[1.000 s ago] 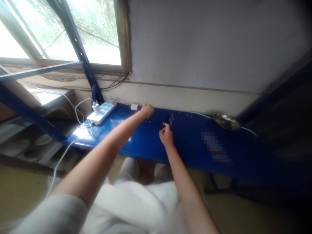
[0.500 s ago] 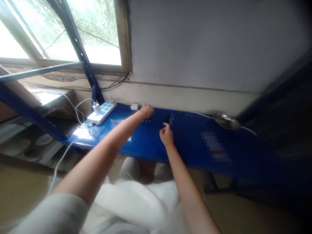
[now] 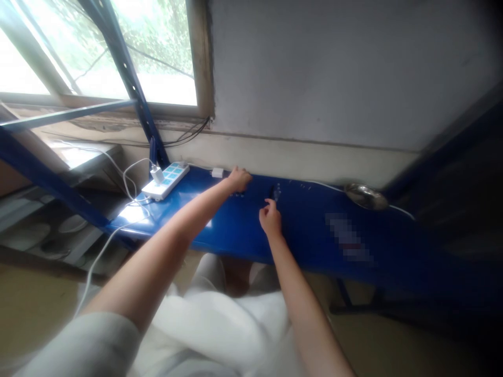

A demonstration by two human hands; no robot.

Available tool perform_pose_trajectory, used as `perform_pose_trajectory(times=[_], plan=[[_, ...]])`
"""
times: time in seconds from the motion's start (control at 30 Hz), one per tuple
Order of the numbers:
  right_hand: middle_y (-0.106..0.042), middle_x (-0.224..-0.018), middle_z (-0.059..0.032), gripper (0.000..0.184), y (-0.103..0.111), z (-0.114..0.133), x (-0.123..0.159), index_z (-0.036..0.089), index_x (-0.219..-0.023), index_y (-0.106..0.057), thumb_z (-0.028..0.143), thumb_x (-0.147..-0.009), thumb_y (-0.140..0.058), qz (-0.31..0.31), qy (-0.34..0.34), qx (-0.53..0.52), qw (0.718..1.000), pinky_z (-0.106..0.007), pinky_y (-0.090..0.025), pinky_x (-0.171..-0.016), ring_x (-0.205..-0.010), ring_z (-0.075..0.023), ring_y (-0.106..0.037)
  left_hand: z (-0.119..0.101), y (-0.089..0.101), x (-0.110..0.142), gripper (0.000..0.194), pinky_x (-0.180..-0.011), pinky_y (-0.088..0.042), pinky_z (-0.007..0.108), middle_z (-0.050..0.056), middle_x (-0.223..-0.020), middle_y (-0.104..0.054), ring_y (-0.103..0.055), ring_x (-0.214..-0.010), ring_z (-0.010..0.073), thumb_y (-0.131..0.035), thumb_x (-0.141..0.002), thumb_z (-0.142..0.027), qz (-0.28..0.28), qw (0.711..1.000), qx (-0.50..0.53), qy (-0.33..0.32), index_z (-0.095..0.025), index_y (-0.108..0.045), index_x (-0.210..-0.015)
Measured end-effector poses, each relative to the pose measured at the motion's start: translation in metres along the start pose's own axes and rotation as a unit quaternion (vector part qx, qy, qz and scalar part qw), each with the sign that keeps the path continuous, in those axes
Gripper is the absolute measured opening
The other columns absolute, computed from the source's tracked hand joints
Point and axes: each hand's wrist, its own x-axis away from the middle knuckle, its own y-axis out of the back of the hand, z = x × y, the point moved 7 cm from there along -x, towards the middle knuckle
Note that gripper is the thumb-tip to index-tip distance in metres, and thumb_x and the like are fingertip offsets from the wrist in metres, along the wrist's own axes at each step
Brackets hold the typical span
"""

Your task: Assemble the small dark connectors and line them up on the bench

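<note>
My left hand (image 3: 239, 179) rests curled on the glossy blue steel shelf (image 3: 306, 235), its fingers turned down and hidden from me. Several tiny dark pieces (image 3: 237, 194) lie just below those fingers. My right hand (image 3: 270, 220) is pinched around a small black object (image 3: 271, 193), which stands up from its fingertips. Beside that object are small translucent bits (image 3: 277, 192). I cannot make out what the black object is.
A white power strip (image 3: 165, 181) with a plug in it stands at the shelf's left end, and a white charger (image 3: 217, 173) sits against the wall. A steel ladle (image 3: 365, 196) lies at the right, on a white cable (image 3: 326, 185). A blue upright (image 3: 151, 141) rises by the window.
My right hand has shifted slightly to the right and my left hand a little the same way. The view has tilted slightly. Nothing has been picked up or let go.
</note>
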Motion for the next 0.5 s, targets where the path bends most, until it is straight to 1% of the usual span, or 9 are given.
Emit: perform_pose_trajectory(times=[0.1, 0.13, 0.17, 0.23, 0.3, 0.37, 0.43, 0.5], plan=[[-0.06, -0.066, -0.0037, 0.03, 0.01, -0.005, -0.001, 0.016, -0.096, -0.053, 0.021, -0.071, -0.038, -0.064, -0.033, -0.031, 0.997, -0.03, -0.044, -0.066, -0.063, -0.0181, -0.057, -0.019, 0.012, 0.004, 0.044, -0.09, -0.027, 0.037, 0.013, -0.114, -0.056, -0.049, -0.103, 0.0243, -0.045, -0.077, -0.017, -0.075, 0.996, 0.017, -0.051, -0.016, -0.049, -0.121], [-0.06, -0.066, -0.0042, 0.028, 0.014, -0.008, 0.0, 0.016, -0.093, -0.053, 0.022, -0.071, -0.037, -0.088, -0.047, -0.047, 0.994, -0.03, -0.045, -0.066, -0.063, -0.018, -0.057, -0.027, 0.013, 0.005, 0.046, -0.09, -0.027, 0.036, 0.013, -0.115, -0.055, -0.049, -0.103, 0.0239, -0.043, -0.078, -0.016, -0.089, 0.993, 0.025, -0.072, -0.016, -0.046, -0.123], [-0.061, -0.067, -0.005, 0.026, 0.017, -0.011, 0.0, 0.016, -0.09, -0.053, 0.022, -0.071, -0.037, -0.11, -0.06, -0.063, 0.99, -0.03, -0.045, -0.066, -0.063, -0.0179, -0.057, -0.037, 0.011, 0.007, 0.048, -0.089, -0.028, 0.035, 0.013, -0.117, -0.054, -0.049, -0.104, 0.0236, -0.042, -0.078, -0.015, -0.094, 0.991, 0.031, -0.09, -0.016, -0.044, -0.126], [-0.063, -0.071, -0.0071, 0.024, 0.021, -0.017, 0.0, 0.016, -0.087, -0.053, 0.022, -0.071, -0.036, -0.146, -0.08, -0.086, 0.982, -0.03, -0.046, -0.067, -0.066, -0.0179, -0.059, -0.053, 0.003, 0.008, 0.055, -0.088, -0.03, 0.033, 0.013, -0.121, -0.051, -0.048, -0.107, 0.0235, -0.041, -0.078, -0.014, -0.085, 0.99, 0.042, -0.107, -0.017, -0.035, -0.132], [-0.064, -0.076, -0.0091, 0.023, 0.022, -0.02, 0.0, 0.016, -0.086, -0.053, 0.022, -0.071, -0.036, -0.166, -0.09, -0.094, 0.977, -0.029, -0.047, -0.069, -0.07, -0.0181, -0.06, -0.064, -0.011, 0.008, 0.067, -0.085, -0.032, 0.032, 0.012, -0.127, -0.046, -0.047, -0.108, 0.0238, -0.043, -0.076, -0.012, -0.06, 0.993, 0.053, -0.085, -0.018, -0.021, -0.139], [-0.065, -0.079, -0.01, 0.023, 0.023, -0.023, 0.0, 0.016, -0.085, -0.053, 0.022, -0.071, -0.036, -0.177, -0.099, -0.094, 0.975, -0.029, -0.047, -0.069, -0.072, -0.018, -0.061, -0.072, -0.025, 0.008, 0.075, -0.085, -0.034, 0.033, 0.012, -0.132, -0.04, -0.045, -0.11, 0.0245, -0.044, -0.075, -0.012, -0.041, 0.995, 0.065, -0.056, -0.02, -0.01, -0.141], [-0.065, -0.079, -0.0101, 0.023, 0.023, -0.024, 0.0, 0.016, -0.085, -0.053, 0.022, -0.07, -0.035, -0.183, -0.108, -0.094, 0.973, -0.029, -0.047, -0.07, -0.073, -0.0179, -0.061, -0.077, -0.035, 0.007, 0.078, -0.085, -0.034, 0.034, 0.012, -0.135, -0.037, -0.044, -0.112, 0.0251, -0.045, -0.075, -0.012, -0.031, 0.996, 0.075, -0.03, -0.021, -0.006, -0.142], [-0.065, -0.079, -0.0101, 0.024, 0.024, -0.024, 0.0, 0.016, -0.084, -0.053, 0.021, -0.07, -0.035, -0.182, -0.112, -0.095, 0.972, -0.029, -0.047, -0.071, -0.074, -0.018, -0.061, -0.08, -0.042, 0.006, 0.076, -0.086, -0.034, 0.036, 0.012, -0.135, -0.037, -0.043, -0.112, 0.0254, -0.043, -0.077, -0.012, -0.028, 0.996, 0.085, -0.008, -0.021, -0.005, -0.142]])
